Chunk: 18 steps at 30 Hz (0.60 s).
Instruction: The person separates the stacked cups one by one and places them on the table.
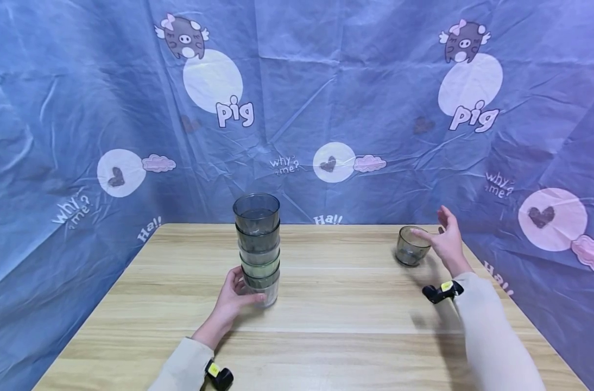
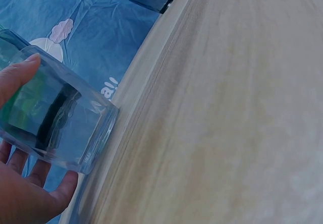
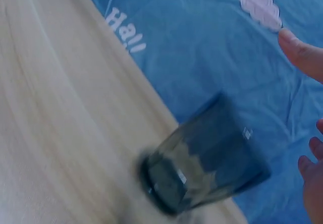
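Note:
On the table's left half stands a tall upright stack of nested glasses [image 1: 257, 244], mostly smoky grey, with a greenish one lower down and a clear glass [image 2: 75, 118] at the bottom. My left hand [image 1: 235, 296] grips this bottom glass, thumb on one side and fingers round the other. At the far right a single smoky grey glass [image 1: 410, 251] stands upright near the back edge. Beside it, my right hand [image 1: 446, 244] is raised with thumb and fingers spread. The right wrist view shows a gap between that hand and the glass [image 3: 207, 158].
The wooden table [image 1: 336, 315] carries the glasses. Behind it and at both sides hangs a blue printed cloth [image 1: 297, 108], which meets the table's back edge close to the single glass.

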Available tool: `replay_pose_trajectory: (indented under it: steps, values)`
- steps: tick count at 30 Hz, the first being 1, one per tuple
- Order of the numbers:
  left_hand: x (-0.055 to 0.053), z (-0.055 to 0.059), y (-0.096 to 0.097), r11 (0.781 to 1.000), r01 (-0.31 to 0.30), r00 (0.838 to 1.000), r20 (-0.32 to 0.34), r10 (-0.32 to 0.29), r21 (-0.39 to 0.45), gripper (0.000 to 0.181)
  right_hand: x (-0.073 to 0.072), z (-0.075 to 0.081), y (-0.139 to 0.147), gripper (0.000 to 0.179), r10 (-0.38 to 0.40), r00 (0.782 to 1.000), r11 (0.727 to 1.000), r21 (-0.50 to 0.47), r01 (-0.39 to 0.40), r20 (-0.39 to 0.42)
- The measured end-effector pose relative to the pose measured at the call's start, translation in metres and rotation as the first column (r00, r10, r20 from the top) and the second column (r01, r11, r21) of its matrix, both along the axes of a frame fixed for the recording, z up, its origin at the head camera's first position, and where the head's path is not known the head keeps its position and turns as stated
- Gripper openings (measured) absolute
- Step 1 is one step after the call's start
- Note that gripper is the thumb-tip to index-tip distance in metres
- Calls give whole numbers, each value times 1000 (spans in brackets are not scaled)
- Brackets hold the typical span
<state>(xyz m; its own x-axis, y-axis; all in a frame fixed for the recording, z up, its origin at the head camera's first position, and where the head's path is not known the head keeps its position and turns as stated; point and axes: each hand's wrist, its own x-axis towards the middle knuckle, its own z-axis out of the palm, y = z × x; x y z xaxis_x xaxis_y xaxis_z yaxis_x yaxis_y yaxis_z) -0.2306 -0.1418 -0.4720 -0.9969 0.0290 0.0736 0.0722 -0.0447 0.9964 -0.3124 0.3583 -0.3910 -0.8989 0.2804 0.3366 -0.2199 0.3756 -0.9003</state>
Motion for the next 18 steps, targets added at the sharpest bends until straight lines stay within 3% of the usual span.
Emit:
replay_pose_trajectory:
  steps: [8, 12, 18]
  values:
    - [0, 0, 0, 1000, -1, 1000, -2, 1, -9, 88, -2, 26, -24, 104, 114, 992, 992, 63, -111, -48]
    - [1, 1, 0, 1000, -2, 1000, 0, 2, -11, 88, -5, 37, -40, 102, 179, 980, 982, 75, -172, -92]
    - [1, 2, 0, 1000, -1, 1000, -1, 1, -9, 88, -4, 54, -70, 100, 290, 952, 956, 67, -285, -93]
